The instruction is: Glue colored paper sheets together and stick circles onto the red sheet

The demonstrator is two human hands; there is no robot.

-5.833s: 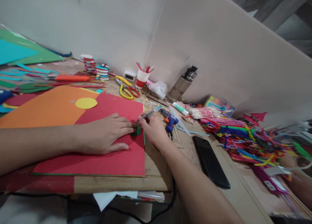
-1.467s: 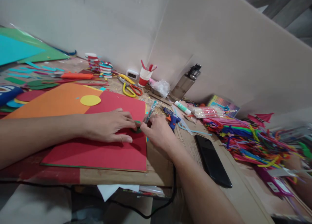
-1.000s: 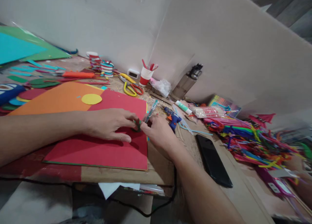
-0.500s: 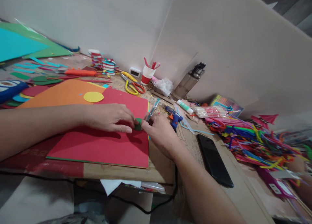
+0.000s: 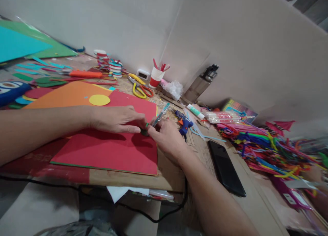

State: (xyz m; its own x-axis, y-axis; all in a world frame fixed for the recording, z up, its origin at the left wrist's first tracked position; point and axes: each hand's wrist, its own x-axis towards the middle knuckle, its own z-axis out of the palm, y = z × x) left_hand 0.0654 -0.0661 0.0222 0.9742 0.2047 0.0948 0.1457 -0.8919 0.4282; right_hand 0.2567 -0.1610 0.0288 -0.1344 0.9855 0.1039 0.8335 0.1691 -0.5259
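Over the red sheet (image 5: 110, 150), my left hand (image 5: 118, 119) pinches a small green piece (image 5: 145, 131) from its left side. My right hand (image 5: 166, 135) is closed at the piece's right side and also holds a clear bluish pen (image 5: 162, 113), its end pointing up and away. The fingers hide most of the green piece, which looks tilted or bent. A yellow oval (image 5: 99, 100) lies behind my left hand, across the orange sheet (image 5: 69, 94) and the red one.
A black phone (image 5: 226, 168) lies right of my right forearm. Behind are a blue glue gun (image 5: 185, 126), a glue stick (image 5: 195, 111), pliers (image 5: 138, 87), a paper cup (image 5: 156, 76) and a bottle (image 5: 200, 84). Colourful pipe cleaners (image 5: 266, 150) and another person's hand (image 5: 312, 174) are at right.
The green piece was flatter and showed more of its face; now it is tilted and more covered by my fingers. My left fingers have moved slightly right, closer to my right hand.
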